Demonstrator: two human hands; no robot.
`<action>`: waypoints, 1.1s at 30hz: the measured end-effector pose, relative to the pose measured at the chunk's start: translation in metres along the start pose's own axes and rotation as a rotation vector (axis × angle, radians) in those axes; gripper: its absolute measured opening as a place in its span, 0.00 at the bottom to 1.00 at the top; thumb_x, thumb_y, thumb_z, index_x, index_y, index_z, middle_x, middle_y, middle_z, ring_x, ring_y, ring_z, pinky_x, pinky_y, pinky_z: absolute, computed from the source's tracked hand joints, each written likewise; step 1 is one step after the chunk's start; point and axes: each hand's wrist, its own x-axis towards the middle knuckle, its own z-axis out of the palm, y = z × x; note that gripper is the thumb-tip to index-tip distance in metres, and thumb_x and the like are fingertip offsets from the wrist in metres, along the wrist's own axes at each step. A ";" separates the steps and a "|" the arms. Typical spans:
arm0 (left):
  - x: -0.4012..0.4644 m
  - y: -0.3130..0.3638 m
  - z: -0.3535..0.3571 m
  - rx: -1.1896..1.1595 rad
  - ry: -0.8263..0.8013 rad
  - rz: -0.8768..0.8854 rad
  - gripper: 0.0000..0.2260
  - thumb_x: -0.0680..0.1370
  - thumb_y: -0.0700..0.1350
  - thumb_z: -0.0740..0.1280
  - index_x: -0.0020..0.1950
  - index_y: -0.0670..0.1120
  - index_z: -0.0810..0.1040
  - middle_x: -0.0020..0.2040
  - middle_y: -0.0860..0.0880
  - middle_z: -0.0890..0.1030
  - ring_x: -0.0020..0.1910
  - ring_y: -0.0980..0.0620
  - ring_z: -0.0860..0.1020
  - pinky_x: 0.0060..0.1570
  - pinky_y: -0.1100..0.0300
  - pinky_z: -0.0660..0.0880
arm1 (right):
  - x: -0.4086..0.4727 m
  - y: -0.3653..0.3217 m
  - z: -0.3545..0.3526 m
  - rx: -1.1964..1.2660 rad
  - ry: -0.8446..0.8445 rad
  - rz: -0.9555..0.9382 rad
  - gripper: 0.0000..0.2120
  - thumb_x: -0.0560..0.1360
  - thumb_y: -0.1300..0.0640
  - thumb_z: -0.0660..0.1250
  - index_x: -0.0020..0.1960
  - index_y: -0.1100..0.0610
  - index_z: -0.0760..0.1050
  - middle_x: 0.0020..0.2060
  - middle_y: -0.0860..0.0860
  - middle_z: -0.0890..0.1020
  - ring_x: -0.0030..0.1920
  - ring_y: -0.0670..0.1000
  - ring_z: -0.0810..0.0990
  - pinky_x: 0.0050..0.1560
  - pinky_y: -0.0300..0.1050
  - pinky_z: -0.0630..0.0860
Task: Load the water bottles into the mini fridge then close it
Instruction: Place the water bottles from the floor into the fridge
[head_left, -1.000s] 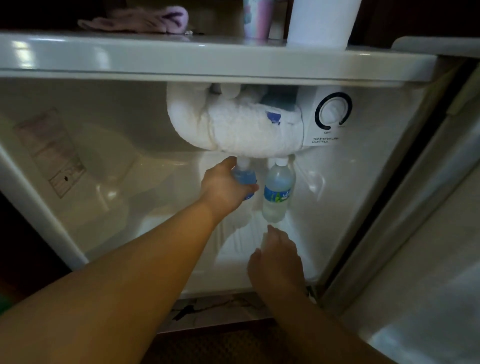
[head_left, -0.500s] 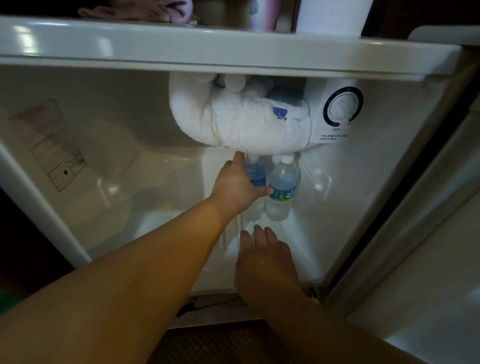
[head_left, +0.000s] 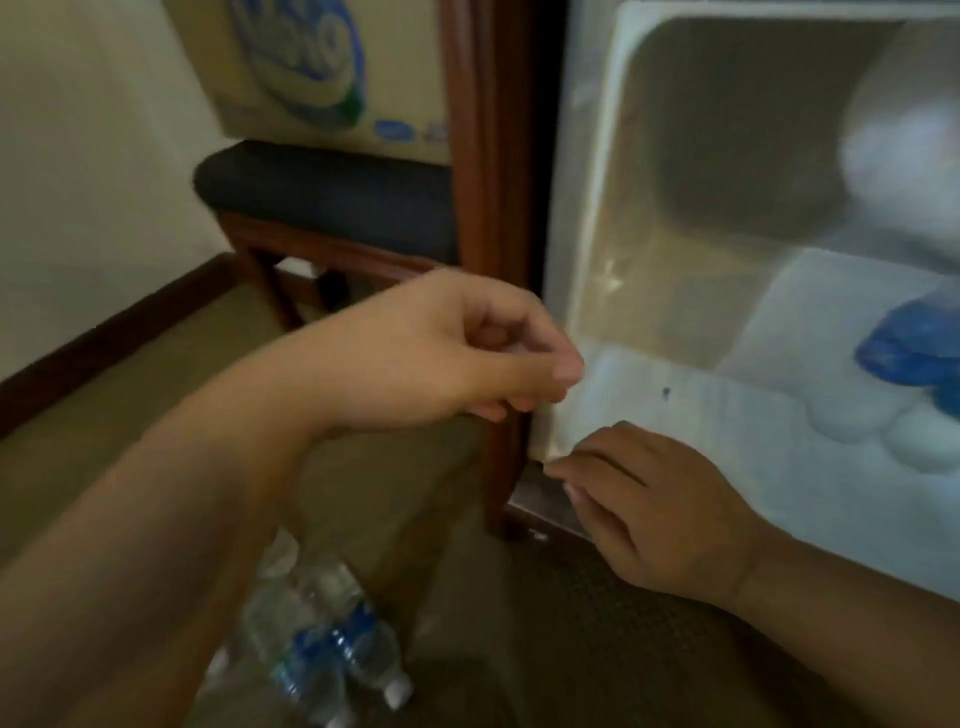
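My left hand (head_left: 441, 348) hangs in the air just outside the open mini fridge (head_left: 727, 260), its fingers loosely curled and holding nothing. My right hand (head_left: 654, 509) rests at the fridge's lower front edge, fingers fairly straight. Inside, at the right, bottles with blue labels (head_left: 914, 358) stand blurred on the white floor of the fridge. On the carpet (head_left: 597, 649) below my left forearm lie several more water bottles (head_left: 322, 639). Behind, a chair with a dark cushion (head_left: 327, 192) carries a cardboard box (head_left: 322, 67).
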 end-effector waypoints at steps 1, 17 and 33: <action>-0.023 -0.010 -0.017 -0.017 0.044 -0.033 0.13 0.73 0.55 0.73 0.54 0.51 0.86 0.49 0.47 0.87 0.51 0.48 0.86 0.56 0.46 0.83 | 0.013 -0.014 0.011 0.042 0.006 -0.078 0.14 0.80 0.54 0.67 0.63 0.56 0.81 0.53 0.54 0.82 0.48 0.52 0.79 0.45 0.46 0.77; -0.261 -0.239 -0.010 0.352 0.604 -0.879 0.13 0.77 0.62 0.68 0.57 0.57 0.80 0.51 0.58 0.83 0.51 0.59 0.81 0.55 0.54 0.80 | 0.072 -0.198 0.217 0.284 -0.996 0.521 0.36 0.69 0.44 0.77 0.71 0.51 0.66 0.54 0.48 0.79 0.52 0.48 0.80 0.55 0.49 0.79; -0.286 -0.297 -0.007 0.560 0.538 -1.178 0.14 0.78 0.51 0.71 0.63 0.51 0.81 0.56 0.50 0.84 0.50 0.51 0.79 0.46 0.58 0.74 | 0.062 -0.156 0.187 0.433 -0.562 0.518 0.14 0.80 0.50 0.67 0.65 0.43 0.72 0.57 0.43 0.75 0.53 0.42 0.77 0.54 0.44 0.80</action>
